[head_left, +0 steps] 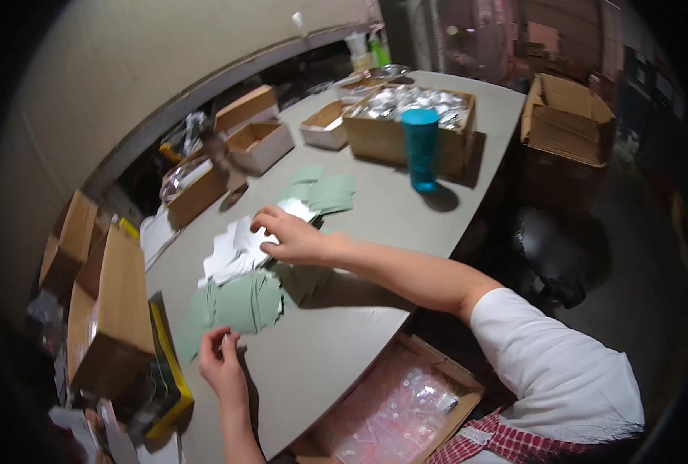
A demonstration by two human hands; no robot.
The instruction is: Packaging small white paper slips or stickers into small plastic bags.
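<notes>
Over a loose spread of white paper cards (pixel 232 251), my right hand (pixel 291 234) reaches in from the right. Its thumb and fingers are apart, and nothing shows between them. My left hand (pixel 222 362) is beside the near edge of a fanned stack of pale green cards (pixel 243 301), its fingers loosely bent and holding nothing that I can see. I cannot tell whether its fingertips touch the cards. More green cards (pixel 332 193) lie in a small pile beyond my right hand, and others are partly hidden under my right wrist.
A teal tumbler (pixel 421 151) stands before a cardboard box (pixel 375 135) of silvery packets on the grey table (pixel 321 363). Small open boxes (pixel 260 147) line the far left edge. Below the near edge sits a carton (pixel 460 394) of clear plastic bags. A large carton (pixel 564 131) is at right.
</notes>
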